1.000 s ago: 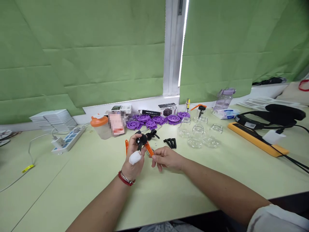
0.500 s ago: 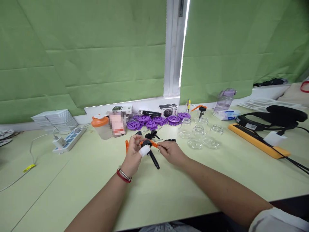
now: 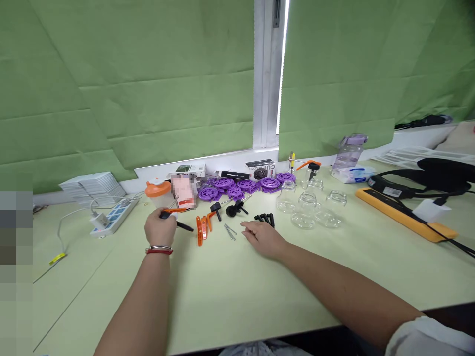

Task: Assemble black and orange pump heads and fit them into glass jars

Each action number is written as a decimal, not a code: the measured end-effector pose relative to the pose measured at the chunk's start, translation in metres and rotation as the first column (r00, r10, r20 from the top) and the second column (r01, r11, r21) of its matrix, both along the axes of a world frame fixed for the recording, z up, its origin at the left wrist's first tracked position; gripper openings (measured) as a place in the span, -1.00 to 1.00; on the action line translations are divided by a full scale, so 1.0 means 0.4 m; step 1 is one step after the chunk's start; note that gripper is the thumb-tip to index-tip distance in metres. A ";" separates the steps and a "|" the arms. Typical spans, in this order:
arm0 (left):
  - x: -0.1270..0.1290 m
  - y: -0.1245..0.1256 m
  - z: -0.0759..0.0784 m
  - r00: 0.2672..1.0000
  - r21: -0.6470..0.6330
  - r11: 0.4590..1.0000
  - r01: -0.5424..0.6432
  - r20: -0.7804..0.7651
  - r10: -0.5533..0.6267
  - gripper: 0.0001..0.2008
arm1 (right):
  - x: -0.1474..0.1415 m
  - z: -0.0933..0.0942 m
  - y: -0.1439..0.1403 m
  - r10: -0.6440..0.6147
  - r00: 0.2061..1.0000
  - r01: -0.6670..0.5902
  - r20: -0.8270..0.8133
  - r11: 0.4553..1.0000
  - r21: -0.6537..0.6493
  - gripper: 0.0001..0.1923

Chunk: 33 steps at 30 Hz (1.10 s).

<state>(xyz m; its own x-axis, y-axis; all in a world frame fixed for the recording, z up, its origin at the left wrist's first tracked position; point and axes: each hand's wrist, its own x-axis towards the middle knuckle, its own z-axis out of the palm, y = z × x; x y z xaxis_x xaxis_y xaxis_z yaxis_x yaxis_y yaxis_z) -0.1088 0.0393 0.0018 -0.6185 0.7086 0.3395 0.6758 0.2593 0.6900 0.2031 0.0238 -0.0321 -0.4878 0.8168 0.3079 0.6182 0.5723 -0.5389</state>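
My left hand (image 3: 159, 228) is closed around a black-and-orange crank assembly, whose black rod (image 3: 184, 227) sticks out to the right and whose orange arm (image 3: 176, 209) shows above the fingers. The palm hides much of it. My right hand (image 3: 264, 239) rests low over the table with its fingers apart and nothing visible in them. Just left of its fingertips lie several thin metal pins (image 3: 229, 232); short black tubes (image 3: 270, 219) sit right behind it. Between the hands are loose orange crank arms (image 3: 200, 231) and black T-shaped stems (image 3: 215, 210).
Purple wheel-like parts (image 3: 234, 191) are heaped along the back. Several glass jars (image 3: 302, 218) stand right of centre. A cup with an orange lid (image 3: 158, 189) and a power strip (image 3: 115, 217) are on the left. An orange bar (image 3: 404, 215) lies on the right near a black headset (image 3: 441, 179).
My hands have come apart. The left one has moved left with the crank assembly, while the right has let go of the orange arm and stays near the same spot.
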 end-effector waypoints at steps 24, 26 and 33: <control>0.169 0.041 -0.004 0.784 -0.240 0.947 0.216 -0.536 -0.314 -0.58 | 0.000 -0.007 0.011 -0.007 0.992 0.009 0.126 1.000 -0.015 -0.72; 0.219 0.075 -0.003 0.732 -0.352 0.869 0.349 -0.476 -0.487 -0.57 | -0.004 -0.010 0.007 -0.002 0.990 0.003 0.140 1.000 -0.005 -0.74; 0.256 0.182 -0.031 0.733 -0.432 0.833 0.346 -0.429 -0.527 -0.61 | -0.012 -0.008 -0.005 0.067 0.979 -0.073 0.195 0.997 0.024 -0.76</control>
